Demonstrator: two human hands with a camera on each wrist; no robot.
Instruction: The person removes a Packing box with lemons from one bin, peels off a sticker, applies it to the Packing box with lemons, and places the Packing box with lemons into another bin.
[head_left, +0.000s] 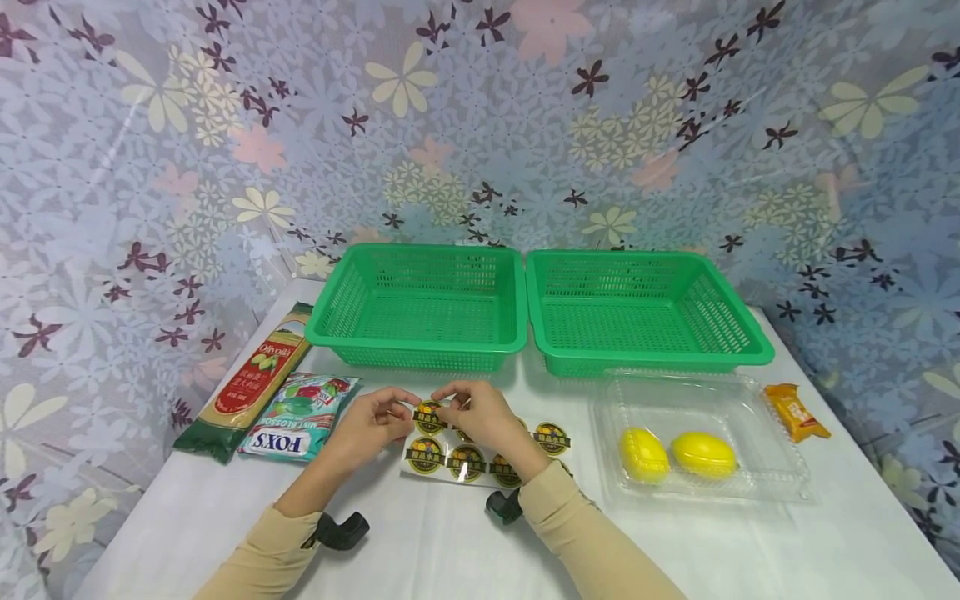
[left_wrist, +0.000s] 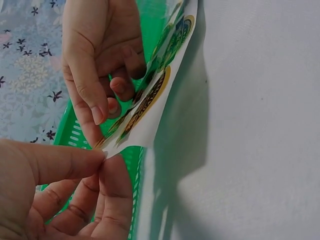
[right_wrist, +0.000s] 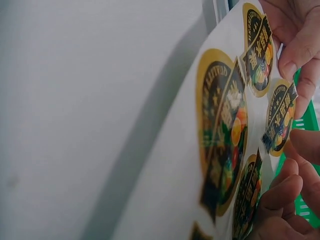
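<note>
Pinching the sheet's [left_wrist: 142, 134] far-left corner, the left hand [head_left: 375, 427] likely steadies it for the right hand [head_left: 487, 417], whose grip is unclear.

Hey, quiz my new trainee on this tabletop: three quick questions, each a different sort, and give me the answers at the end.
1. How many green baskets stand beyond the sticker sheet, on the side away from the person?

2. What does the left hand pinch?
A) the teal candy bag
B) the sticker sheet
C) the orange packet

3. True or false: the yellow fruits lie in one of the green baskets.

Key:
1. Two.
2. B.
3. False; they lie in the clear plastic container.
</note>
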